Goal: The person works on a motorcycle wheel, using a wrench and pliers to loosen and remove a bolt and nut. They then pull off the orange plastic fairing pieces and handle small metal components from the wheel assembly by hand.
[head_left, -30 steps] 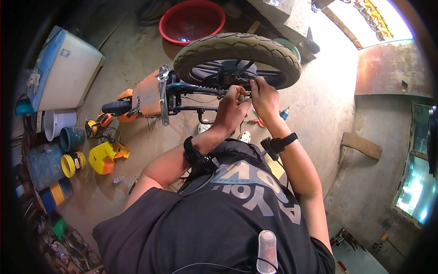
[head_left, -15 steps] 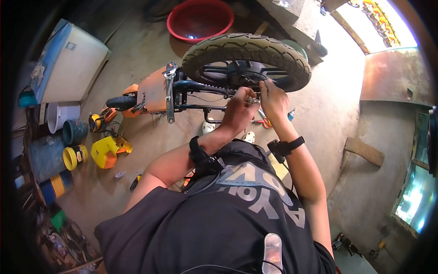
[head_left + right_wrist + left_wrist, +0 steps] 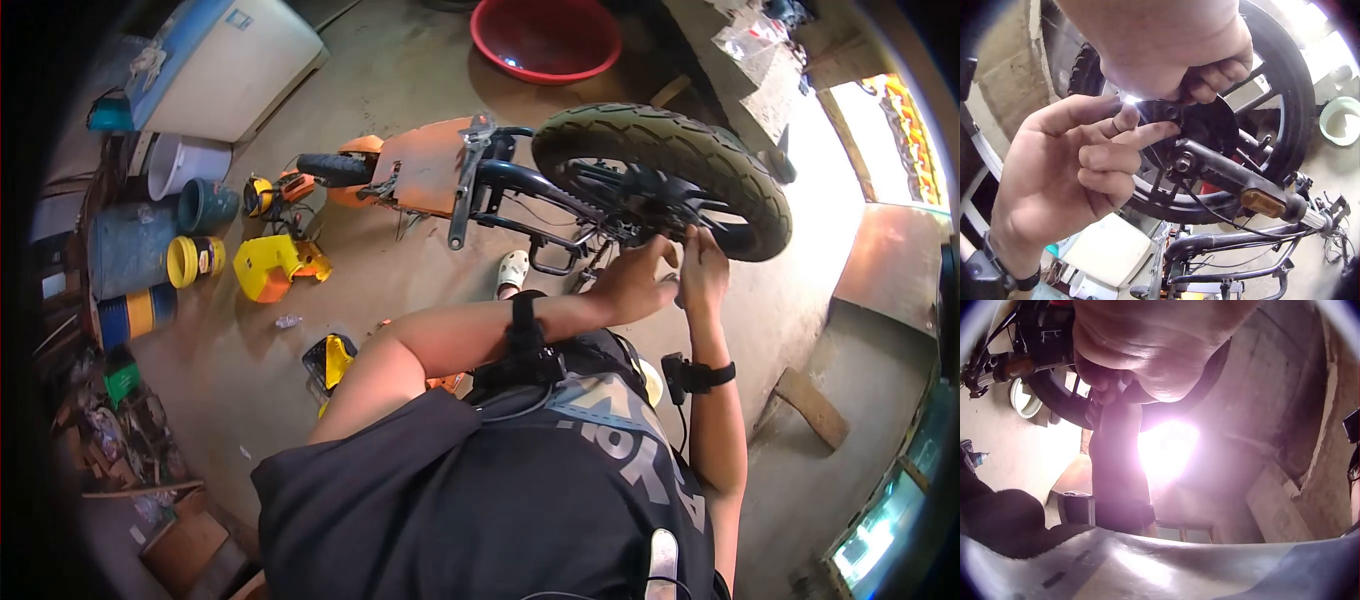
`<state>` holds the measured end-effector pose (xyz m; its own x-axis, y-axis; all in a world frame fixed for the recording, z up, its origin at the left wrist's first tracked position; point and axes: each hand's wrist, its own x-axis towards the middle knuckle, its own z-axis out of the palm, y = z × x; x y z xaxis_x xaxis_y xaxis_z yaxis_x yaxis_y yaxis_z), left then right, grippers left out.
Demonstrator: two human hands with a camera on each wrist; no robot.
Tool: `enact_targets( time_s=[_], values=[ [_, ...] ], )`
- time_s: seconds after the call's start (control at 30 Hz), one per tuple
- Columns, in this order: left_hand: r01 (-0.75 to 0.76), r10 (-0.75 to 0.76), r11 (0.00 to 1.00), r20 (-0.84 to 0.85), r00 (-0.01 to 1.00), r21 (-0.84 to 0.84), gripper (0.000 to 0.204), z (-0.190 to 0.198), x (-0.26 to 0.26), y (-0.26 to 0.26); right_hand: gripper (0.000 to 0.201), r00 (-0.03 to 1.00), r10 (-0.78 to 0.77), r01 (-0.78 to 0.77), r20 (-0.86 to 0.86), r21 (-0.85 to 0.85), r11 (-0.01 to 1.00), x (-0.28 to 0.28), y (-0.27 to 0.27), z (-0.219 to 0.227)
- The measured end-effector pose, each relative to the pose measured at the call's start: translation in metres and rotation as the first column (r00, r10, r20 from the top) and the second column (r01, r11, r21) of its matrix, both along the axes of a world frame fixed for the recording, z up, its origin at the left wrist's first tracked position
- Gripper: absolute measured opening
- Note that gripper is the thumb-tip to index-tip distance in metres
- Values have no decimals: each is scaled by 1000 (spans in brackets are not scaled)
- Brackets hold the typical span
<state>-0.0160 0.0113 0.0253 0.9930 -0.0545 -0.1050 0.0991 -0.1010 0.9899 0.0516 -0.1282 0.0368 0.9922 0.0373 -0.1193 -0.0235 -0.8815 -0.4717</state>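
Both hands work close together at the hub (image 3: 1210, 125) of a black spoked wheel (image 3: 600, 130) on a small bike. In the right wrist view, my left hand (image 3: 1060, 169) reaches in from the left, its index finger stretched to the hub. Its thumb and another finger pinch at the upper end of a thin cable (image 3: 1152, 139). My right hand (image 3: 705, 265) is beside it, fingers curled at the hub plate; I cannot tell what they grip. Below them, a nut (image 3: 1184, 162) sits on the end of a black fork leg (image 3: 1222, 172) with an amber reflector (image 3: 1263, 202).
A large wrench (image 3: 465, 195) lies across the bike near its orange panel (image 3: 425, 165). Behind stands a red basin (image 3: 545, 40). Yellow plastic parts (image 3: 265, 265), buckets (image 3: 195, 258) and a white cabinet (image 3: 235, 70) are at the left; a wooden board (image 3: 810, 408) leans at the right.
The head view has swung, so the bike and hands appear farther right and lower. Both hands stay at the hub, and the left forearm now lies more level across the view.
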Motion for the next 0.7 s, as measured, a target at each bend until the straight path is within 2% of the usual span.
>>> enact_targets(
  time_s=[0.1, 0.17, 0.2, 0.23, 0.27, 0.3, 0.33, 0.37, 0.4, 0.47, 0.5, 0.53, 0.57, 0.6, 0.63, 0.7],
  values=[
    [1, -3, 997, 36, 999, 73, 36, 0, 2, 7, 35, 999, -19, 16, 32, 73, 997, -2, 2, -2],
    [86, -86, 995, -6, 996, 43, 36, 1, 4, 16, 35, 999, -12, 8, 47, 89, 996, -3, -3, -11],
    [83, -82, 996, -11, 997, 42, 36, 2, 6, 24, 37, 999, -29, 23, 30, 180, 983, -3, -4, -11],
    [160, -159, 987, -43, 986, 33, 37, 2, 9, 34, 39, 999, -47, 42, 11, 269, 962, -6, -4, -13],
    [238, -236, 971, -74, 969, 20, 37, 2, 13, 45, 39, 999, -48, 45, 4, 265, 963, -10, -5, -14],
    [314, -314, 949, -100, 944, -18, 39, 5, 16, 62, 41, 990, -141, 143, -31, 307, 941, -14, -1, -8],
    [356, -352, 934, -111, 929, 21, 35, 9, 18, 80, 43, 971, -231, 240, -68, 347, 907, -19, 2, -4],
    [357, -359, 933, -66, 931, -39, 33, -7, 16, 96, 43, 980, -199, 180, 18, 353, 918, -25, -6, -8],
    [358, -361, 928, -21, 932, -100, 31, -23, 16, 112, 43, 980, -199, 182, 13, 348, 920, -32, -5, -5],
    [360, -405, 911, -282, 870, -199, 29, -30, 17, 161, 40, 964, -265, 249, 7, 323, 913, -48, -6, 4],
    [230, -224, 973, -304, 926, -19, 29, -40, 15, 181, 40, 965, -263, 248, 4, 319, 915, -55, -7, 5],
    [88, -38, 983, -291, 956, 163, 30, -58, 11, 200, 40, 963, -269, 262, -22, 307, 915, -61, -9, 5],
    [-116, 171, 937, -143, 975, 331, 35, -87, 6, 218, 39, 960, -276, 276, -44, 294, 915, -65, -11, 5],
    [-329, 349, 828, 41, 936, 455, 41, -113, 3, 234, 39, 961, -275, 274, -38, 293, 916, -69, -9, 6],
    [-332, 351, 829, 44, 936, 451, 41, -124, 3, 244, 38, 959, -272, 284, -82, 293, 913, -73, -5, 5],
    [-315, 454, 540, 45, 890, 780, 57, -140, 7, 258, 35, 957, -257, 288, -136, 325, 901, -78, 3, -3]
  ],
)
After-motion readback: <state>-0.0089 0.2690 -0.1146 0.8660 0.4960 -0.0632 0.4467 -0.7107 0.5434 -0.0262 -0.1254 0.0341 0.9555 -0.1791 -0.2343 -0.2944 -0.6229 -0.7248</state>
